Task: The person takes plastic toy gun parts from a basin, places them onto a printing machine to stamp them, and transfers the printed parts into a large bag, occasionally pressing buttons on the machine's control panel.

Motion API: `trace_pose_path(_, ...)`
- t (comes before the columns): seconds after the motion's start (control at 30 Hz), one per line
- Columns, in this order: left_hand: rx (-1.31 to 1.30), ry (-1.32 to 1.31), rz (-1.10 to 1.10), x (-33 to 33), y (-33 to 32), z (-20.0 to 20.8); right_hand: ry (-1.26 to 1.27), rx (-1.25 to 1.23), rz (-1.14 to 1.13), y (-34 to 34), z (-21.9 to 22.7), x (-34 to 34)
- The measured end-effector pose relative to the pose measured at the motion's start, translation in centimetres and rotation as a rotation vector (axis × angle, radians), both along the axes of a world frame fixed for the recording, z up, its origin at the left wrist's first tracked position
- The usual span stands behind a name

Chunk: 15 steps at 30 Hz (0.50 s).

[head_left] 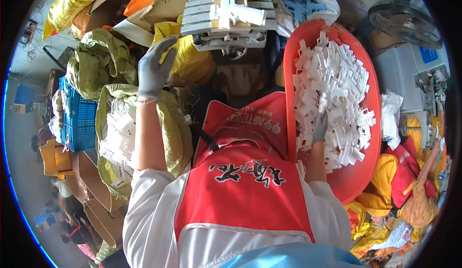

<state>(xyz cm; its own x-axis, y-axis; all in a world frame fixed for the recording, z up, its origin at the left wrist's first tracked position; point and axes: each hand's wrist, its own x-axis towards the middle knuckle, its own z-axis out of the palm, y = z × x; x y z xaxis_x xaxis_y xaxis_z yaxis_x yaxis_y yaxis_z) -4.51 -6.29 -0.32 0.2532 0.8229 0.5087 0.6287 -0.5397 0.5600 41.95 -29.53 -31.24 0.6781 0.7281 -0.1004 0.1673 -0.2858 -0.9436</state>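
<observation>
Atop the machine, a white piece lies crosswise; left fingers parted; right fingers: cannot tell.

Bold black characters edged in white ran across the chest of a red apron, worn by the person in pale sleeves. Smaller pale lettering, with a rounded mark at its right end, stood nearer the hem. At upper left, dark handwritten marks crossed a cardboard flap, while red printing, too small to make out, showed on a yellow sack at the far edge.
</observation>
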Motion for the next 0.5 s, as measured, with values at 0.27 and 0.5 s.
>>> trace_pose_path(0.27, 0.026, 0.179, -0.170, 5.6, 7.5, 1.0, 0.358, 0.084, 0.009, 0.9, 8.9, -2.7)
trace_pose_path(0.5, -0.033, 0.193, -0.242, 7.0, 10.3, 1.4, -0.064, 0.136, 0.234, 5.4, 13.6, -3.8)
